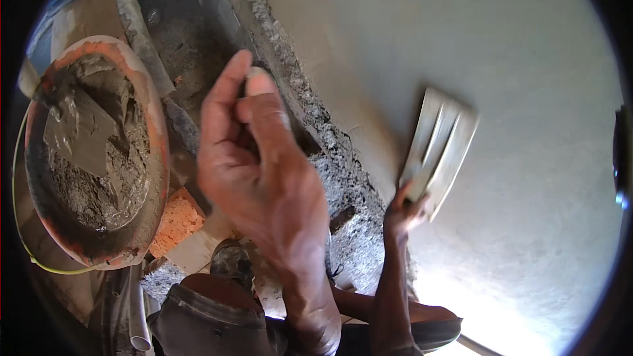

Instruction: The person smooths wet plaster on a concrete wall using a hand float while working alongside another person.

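Observation:
My left hand point(267, 165) is raised in the middle, between the bucket and the wall. Its thumb and forefinger point upward with a small gap between them, the other fingers curl loosely, and I see nothing in it. Farther right, my right hand point(404, 211) grips a long pale plastering float point(440, 148) with raised ribs along its back. The float lies tilted against the smooth grey plastered wall point(527, 92). An orange bucket point(161, 151) stands at the left, holding wet grey mortar point(86, 198). A mortar-coated trowel point(79, 128) rests on that mortar.
A rough mortar-crusted edge point(310, 95) runs along the wall's foot. Beside the bucket lies an orange brick point(178, 221), with a pale pipe point(138, 323) below it. My dark-clothed knee point(211, 313) is close underneath. A grey recess point(178, 33) opens at the upper left.

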`<state>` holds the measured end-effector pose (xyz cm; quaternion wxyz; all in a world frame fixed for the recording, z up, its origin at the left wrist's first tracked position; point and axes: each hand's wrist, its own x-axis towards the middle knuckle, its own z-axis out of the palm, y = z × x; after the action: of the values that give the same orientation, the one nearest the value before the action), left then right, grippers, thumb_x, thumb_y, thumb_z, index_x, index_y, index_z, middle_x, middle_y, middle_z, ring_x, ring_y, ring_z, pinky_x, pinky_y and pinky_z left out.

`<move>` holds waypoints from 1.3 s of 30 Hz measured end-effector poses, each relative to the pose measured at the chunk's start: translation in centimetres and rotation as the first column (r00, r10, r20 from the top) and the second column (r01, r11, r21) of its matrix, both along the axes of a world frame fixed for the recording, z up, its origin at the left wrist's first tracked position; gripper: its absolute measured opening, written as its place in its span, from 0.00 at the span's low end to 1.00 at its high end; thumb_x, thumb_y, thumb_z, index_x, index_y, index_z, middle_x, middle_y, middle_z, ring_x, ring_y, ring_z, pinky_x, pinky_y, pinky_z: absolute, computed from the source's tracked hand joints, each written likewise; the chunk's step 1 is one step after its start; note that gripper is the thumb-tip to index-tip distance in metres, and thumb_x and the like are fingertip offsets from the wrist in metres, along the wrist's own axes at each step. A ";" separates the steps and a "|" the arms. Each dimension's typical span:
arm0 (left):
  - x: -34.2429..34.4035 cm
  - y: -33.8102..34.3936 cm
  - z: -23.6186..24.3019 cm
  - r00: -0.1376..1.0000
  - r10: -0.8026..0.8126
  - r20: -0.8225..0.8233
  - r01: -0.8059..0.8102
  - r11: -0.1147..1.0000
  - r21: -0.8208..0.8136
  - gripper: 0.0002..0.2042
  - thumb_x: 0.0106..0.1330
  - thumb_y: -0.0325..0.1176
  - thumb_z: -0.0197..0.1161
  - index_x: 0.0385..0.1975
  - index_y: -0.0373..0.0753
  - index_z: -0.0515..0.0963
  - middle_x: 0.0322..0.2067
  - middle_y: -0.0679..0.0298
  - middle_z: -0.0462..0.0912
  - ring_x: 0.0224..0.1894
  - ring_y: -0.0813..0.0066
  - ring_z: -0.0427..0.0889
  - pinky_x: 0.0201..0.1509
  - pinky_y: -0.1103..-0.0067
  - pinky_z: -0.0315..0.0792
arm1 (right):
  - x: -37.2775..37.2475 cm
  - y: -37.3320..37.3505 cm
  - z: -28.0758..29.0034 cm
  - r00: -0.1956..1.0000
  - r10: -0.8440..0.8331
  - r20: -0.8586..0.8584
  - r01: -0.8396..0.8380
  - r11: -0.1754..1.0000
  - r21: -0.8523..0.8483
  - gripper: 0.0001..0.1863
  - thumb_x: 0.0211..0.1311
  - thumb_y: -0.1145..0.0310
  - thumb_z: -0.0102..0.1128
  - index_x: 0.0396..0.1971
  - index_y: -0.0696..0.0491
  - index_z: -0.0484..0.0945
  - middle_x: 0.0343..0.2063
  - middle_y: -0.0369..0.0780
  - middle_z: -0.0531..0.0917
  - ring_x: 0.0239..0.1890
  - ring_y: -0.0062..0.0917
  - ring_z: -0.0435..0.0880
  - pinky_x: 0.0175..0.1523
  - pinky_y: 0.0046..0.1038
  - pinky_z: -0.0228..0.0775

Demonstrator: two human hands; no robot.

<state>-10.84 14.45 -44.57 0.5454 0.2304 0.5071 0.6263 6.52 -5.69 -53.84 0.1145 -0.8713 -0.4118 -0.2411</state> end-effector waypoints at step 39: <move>0.6 -1.3 3.9 0.998 -0.018 0.052 0.025 0.991 -0.129 0.13 0.70 0.30 0.59 0.50 0.33 0.78 0.26 0.77 0.70 0.29 0.94 0.61 0.31 0.91 0.56 | -5.6 22.4 12.7 0.865 0.398 -0.306 -0.309 0.902 0.300 0.12 0.68 0.61 0.53 0.31 0.55 0.67 0.15 0.44 0.80 0.14 0.31 0.78 0.18 0.35 0.64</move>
<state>-10.20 13.19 -40.63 0.5786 0.1843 0.5302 0.5917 0.94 16.70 -41.16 0.3353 -0.7889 -0.5050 -0.1005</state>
